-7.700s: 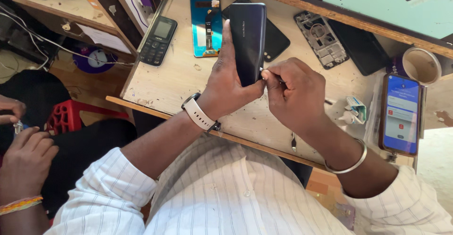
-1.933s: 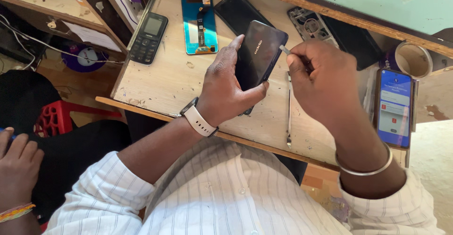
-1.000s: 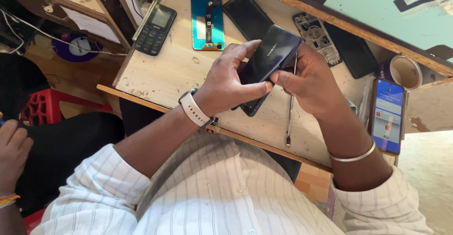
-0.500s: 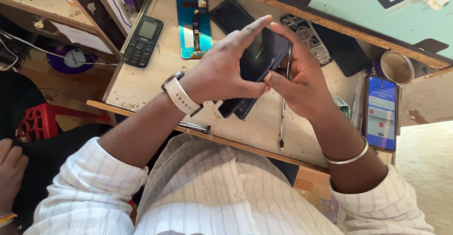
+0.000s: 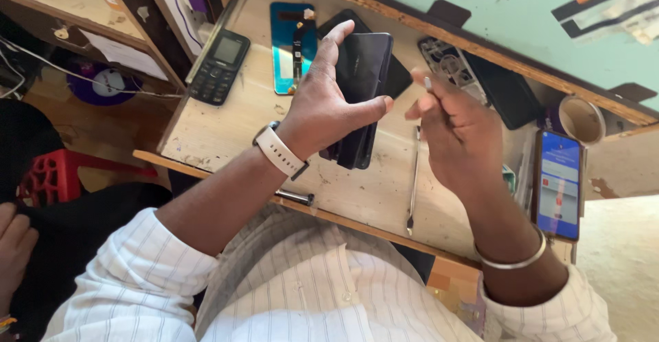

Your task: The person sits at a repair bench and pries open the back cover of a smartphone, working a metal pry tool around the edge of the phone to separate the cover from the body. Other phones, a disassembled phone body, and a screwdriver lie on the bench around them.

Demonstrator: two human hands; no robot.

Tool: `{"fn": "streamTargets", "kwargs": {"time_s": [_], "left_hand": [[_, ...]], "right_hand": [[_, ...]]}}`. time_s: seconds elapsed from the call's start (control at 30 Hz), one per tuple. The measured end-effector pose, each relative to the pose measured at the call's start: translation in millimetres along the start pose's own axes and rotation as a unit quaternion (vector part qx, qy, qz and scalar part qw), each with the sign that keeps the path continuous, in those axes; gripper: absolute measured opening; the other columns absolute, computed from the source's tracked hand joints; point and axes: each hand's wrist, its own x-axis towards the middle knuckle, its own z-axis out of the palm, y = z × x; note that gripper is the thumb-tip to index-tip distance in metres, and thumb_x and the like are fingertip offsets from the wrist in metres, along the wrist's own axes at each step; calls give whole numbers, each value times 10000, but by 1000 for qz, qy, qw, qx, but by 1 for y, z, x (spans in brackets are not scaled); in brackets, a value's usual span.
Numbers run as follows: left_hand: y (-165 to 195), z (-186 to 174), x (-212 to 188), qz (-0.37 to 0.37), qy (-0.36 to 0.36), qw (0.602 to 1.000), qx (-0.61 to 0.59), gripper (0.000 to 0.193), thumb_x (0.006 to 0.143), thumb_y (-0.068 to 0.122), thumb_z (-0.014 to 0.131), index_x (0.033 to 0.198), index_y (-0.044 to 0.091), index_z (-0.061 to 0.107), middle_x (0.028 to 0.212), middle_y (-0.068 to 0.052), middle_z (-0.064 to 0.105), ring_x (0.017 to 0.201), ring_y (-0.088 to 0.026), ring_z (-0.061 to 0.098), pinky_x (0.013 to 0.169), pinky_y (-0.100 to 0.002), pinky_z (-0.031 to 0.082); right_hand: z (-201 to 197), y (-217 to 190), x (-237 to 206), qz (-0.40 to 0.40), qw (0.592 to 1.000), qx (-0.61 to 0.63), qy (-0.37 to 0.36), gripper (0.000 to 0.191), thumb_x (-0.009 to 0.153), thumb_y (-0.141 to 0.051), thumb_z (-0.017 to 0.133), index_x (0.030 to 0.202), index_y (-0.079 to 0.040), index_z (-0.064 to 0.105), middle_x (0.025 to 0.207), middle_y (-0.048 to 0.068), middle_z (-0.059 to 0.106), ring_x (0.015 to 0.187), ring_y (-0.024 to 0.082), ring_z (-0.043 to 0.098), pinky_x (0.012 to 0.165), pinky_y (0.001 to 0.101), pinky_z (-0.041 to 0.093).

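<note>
Wooden workbench (image 5: 233, 119), scuffed and dusty, teal wall panel behind; left hand (image 5: 322, 112) holds a black smartphone (image 5: 362, 81) upright above the bench, thumb across its face, fingers spread along the back edge; grip looks loose, more a cradle than a clamp. Right hand (image 5: 456, 126) just beside the phone, apart from it, fingertips pressed together on a small thin tool or part (image 5: 428, 83); too small to tell which. Thin metal pry tool (image 5: 413, 184) lies on the bench under the hands; lit blue-screen phone (image 5: 559, 184) at right, keypad phone (image 5: 218, 66) and teal display panel (image 5: 292, 43) at left, opened phone frame (image 5: 449, 61) behind. Risks, as judgement: loose hold could let the smartphone slip onto the bench or the pry tool; the pinched piece could drop and vanish among clutter; crowded bench edge leaves the blue-screen phone open to a knock from the right forearm.
</note>
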Motion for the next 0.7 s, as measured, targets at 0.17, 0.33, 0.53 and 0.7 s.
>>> {"fn": "streamTargets", "kwargs": {"time_s": [0.17, 0.33, 0.53, 0.7], "left_hand": [[2, 3, -6, -16, 23, 1000, 8, 1108, 730, 376, 865, 1599, 67, 251, 1489, -204, 506, 1349, -297, 574, 1109, -372, 499], [-4, 6, -8, 15, 10, 1000, 26, 1151, 769, 348, 887, 1628, 43, 184, 1496, -257, 462, 1410, -358, 506, 1193, -435, 417], [-11, 11, -11, 85, -5, 996, 33, 1154, 811, 283, 893, 1655, 35, 147, 1587, -288, 373, 1504, -392, 417, 1250, -457, 377], [-3, 15, -14, 107, -5, 994, 23, 1134, 794, 238, 878, 1647, 69, 151, 1513, -256, 411, 1393, -357, 521, 1185, -437, 472]], "right_hand": [[7, -8, 4, 60, 995, 79, -14, 210, 1071, -172, 589, 1162, 18, 601, 901, 25, 710, 612, 45, 571, 522, 189, 462], [1, -6, 4, 133, 978, 157, -41, 196, 1050, -128, 580, 1091, 31, 688, 817, 47, 609, 583, 61, 563, 488, 201, 437], [-6, -4, 7, 188, 955, 215, -83, 175, 982, -130, 636, 1002, 42, 662, 783, 77, 669, 534, 106, 618, 447, 239, 475], [-14, -2, 9, 271, 916, 271, -118, 167, 923, -133, 702, 937, 31, 679, 687, 89, 644, 476, 121, 549, 417, 252, 431]]}}
